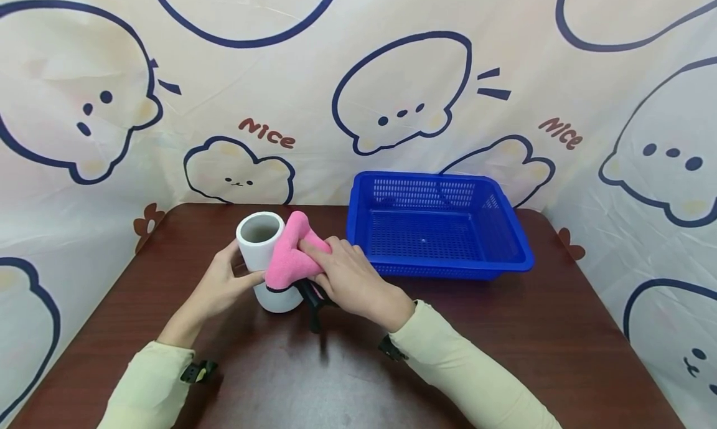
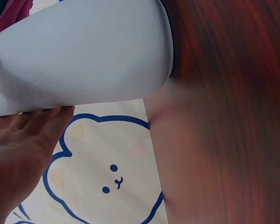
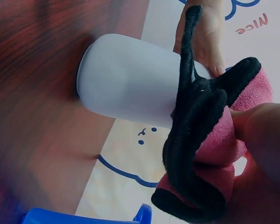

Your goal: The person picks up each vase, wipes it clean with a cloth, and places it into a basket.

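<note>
A white cylindrical vase (image 1: 259, 253) stands on the table, tilted slightly in the head view, its wide mouth facing up. My left hand (image 1: 221, 284) grips its left side, thumb in front and fingers behind; the left wrist view shows those fingers (image 2: 46, 123) along the smooth wall. Bunched in my right hand (image 1: 350, 278) is a pink cloth (image 1: 294, 254) with black edging, held against the vase's right side. From the right wrist, the cloth's black trim (image 3: 189, 121) hangs in folds and covers part of the vase (image 3: 130, 77).
A blue plastic basket (image 1: 442, 270) with perforated walls stands at the back of the table, right of the vase. The dark wood table (image 1: 476, 335) meets a cartoon-printed fabric backdrop (image 1: 313, 105) behind and at both sides.
</note>
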Demonstrator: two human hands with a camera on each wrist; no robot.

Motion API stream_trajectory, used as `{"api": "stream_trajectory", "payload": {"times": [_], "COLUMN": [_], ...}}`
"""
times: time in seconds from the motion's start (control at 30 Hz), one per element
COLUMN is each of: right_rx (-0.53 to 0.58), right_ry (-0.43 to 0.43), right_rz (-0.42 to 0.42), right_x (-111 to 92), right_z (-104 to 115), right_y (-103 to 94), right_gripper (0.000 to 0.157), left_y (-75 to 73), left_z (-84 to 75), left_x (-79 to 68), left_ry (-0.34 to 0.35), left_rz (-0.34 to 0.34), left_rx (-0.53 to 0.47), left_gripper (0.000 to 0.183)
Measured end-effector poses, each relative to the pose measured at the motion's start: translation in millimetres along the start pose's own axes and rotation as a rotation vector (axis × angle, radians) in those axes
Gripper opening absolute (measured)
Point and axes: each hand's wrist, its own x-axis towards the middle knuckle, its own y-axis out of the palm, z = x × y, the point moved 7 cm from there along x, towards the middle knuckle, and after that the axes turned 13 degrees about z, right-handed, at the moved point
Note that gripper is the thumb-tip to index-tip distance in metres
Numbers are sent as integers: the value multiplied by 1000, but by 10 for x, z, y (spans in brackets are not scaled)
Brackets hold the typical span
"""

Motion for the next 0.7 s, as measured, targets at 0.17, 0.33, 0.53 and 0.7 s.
{"api": "stream_trajectory", "payload": {"times": [0.17,0.33,0.53,0.7], "right_rx": [10,16,6,1], "right_ry": [10,18,27,27], "right_rz": [14,25,28,25], "right_x": [-5,-9,-13,-10], "right_z": [-4,-13,-19,-23], "right_y": [19,61,95,114], "right_gripper": [49,50,47,45], "left_y": [1,0,8,3], "left_z": [-2,-9,-28,-27], "left_x": [1,-6,-10,-9], "left_ry": [3,12,14,20], "left_rz": [4,8,11,5], "left_rx": [-3,-18,-34,-30], "left_gripper": [67,68,67,66]}}
